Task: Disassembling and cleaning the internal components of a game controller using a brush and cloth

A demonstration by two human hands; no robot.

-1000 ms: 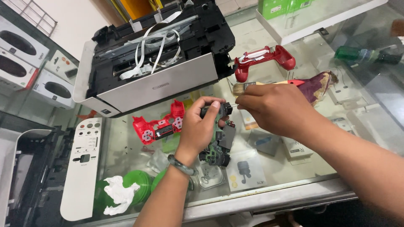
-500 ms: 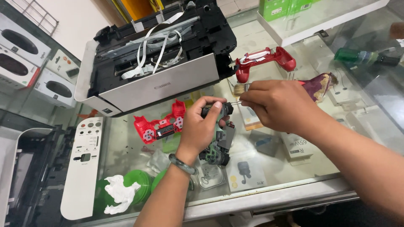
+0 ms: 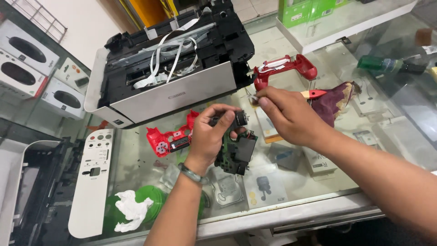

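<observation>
Over the glass counter (image 3: 314,207), near the middle, the left hand (image 3: 214,136) is wrapped around a bare green controller circuit board (image 3: 236,152), fingers curled tight on its top edge. Just right of it the right hand (image 3: 289,116) pinches a small whitish swab (image 3: 253,99) between thumb and fingertips, close above the board. Behind them sits an opened printer (image 3: 173,73), with red controller shells (image 3: 170,139) left and far right.

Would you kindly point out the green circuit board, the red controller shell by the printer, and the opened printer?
green circuit board (image 3: 236,157), head view, lower black part.
red controller shell (image 3: 286,69), head view, upper arch.
opened printer (image 3: 182,91), head view, white front panel.
</observation>
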